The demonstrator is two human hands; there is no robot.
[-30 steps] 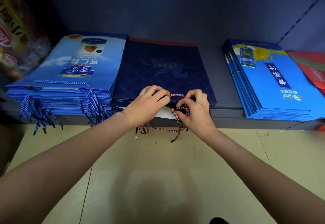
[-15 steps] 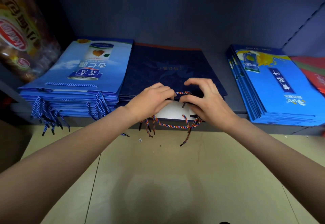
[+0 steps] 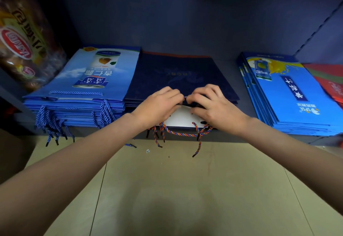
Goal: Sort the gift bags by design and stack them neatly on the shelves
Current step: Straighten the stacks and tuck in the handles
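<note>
**Tucking the cords on the navy stack**

The shelf [image 3: 246,106] carries three flat piles: light blue bags [image 3: 89,80] on my left, the navy bags [image 3: 181,76] in the middle, bright blue bags [image 3: 293,91] on my right, with red ones [image 3: 330,80] beyond. My left hand [image 3: 157,107] and right hand [image 3: 213,106] sit curled at the navy pile's front edge, fingertips pinching the top bag's twisted cord [image 3: 185,133], which droops over the shelf lip. These bags look light, stiff and flat but easily creased, I judge; better to grip the folded top edge than drag by the soft, slippery cord.
</note>
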